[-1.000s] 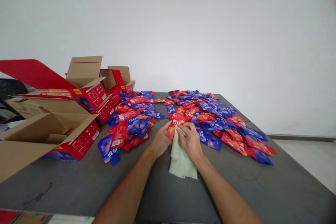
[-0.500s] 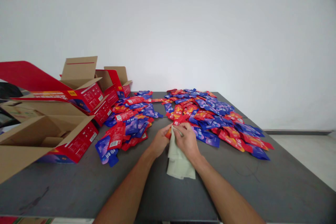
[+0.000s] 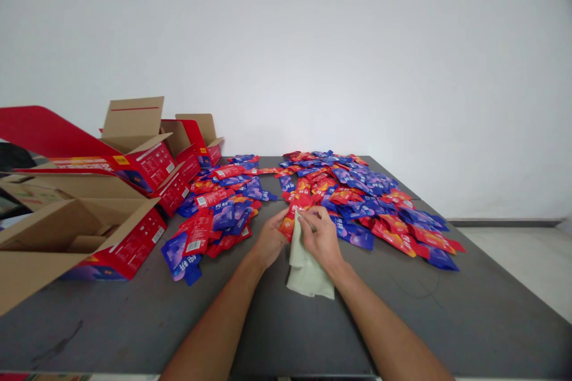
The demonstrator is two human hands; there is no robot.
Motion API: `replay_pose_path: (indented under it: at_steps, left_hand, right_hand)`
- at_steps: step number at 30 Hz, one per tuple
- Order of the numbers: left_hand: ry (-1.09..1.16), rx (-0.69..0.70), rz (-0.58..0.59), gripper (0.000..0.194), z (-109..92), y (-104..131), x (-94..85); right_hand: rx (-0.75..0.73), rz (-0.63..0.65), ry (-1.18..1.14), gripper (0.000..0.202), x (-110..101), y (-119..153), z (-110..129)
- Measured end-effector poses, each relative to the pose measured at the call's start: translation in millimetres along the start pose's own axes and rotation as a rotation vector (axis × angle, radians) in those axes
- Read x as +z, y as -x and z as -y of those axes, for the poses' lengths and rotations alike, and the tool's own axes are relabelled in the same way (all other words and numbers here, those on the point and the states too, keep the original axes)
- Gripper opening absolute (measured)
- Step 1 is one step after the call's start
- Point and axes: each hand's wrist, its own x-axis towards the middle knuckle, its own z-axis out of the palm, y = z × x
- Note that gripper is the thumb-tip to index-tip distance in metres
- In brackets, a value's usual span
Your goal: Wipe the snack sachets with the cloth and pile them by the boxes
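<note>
My left hand [image 3: 270,240] grips a red and orange pouch [image 3: 288,224] by its left edge, in front of the right-hand pile. Bunched in my right hand [image 3: 322,238] is a pale green cloth [image 3: 308,277], pinched at its upper end against the pouch's right side. The cloth's lower end hangs down towards the tabletop. Both hands are closed, and the right fingers hide part of the pouch.
Red and blue pouches form a pile [image 3: 357,190] at right and a smaller pile [image 3: 223,214] at left. Open red cartons [image 3: 134,238] with brown flaps line the left side of the dark table [image 3: 402,321]. A white wall [image 3: 286,59] stands behind.
The cloth has slid off the front of the pouch towards its right side, so more of the red face shows. My right hand has shifted slightly right; the left still grips the pouch.
</note>
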Motion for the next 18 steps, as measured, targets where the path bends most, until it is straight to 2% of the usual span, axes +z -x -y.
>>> replay_pose_path:
  at_steps: [4, 8, 11, 14, 18]
  left_hand:
    - [0.084, 0.029, -0.061, 0.080, -3, -2, -5.6]
    - [0.146, 0.000, -0.114, 0.055, -2, -4, -6.1]
    - [0.152, -0.019, -0.177, 0.043, -2, -5, -4.1]
    - [0.148, -0.016, -0.198, 0.043, -2, -5, -3.4]
    - [0.159, 0.013, -0.283, 0.051, -3, -5, -7.7]
  right_hand:
    - [-0.023, 0.045, -0.057, 0.022, 11, 6, 4]
    - [-0.008, 0.033, -0.055, 0.022, 8, 5, 5]
    - [0.054, -0.044, -0.034, 0.022, 2, 1, 2]
    - [0.107, -0.095, -0.034, 0.022, -2, 0, 0]
    - [0.111, -0.081, -0.075, 0.021, -1, 1, 0]
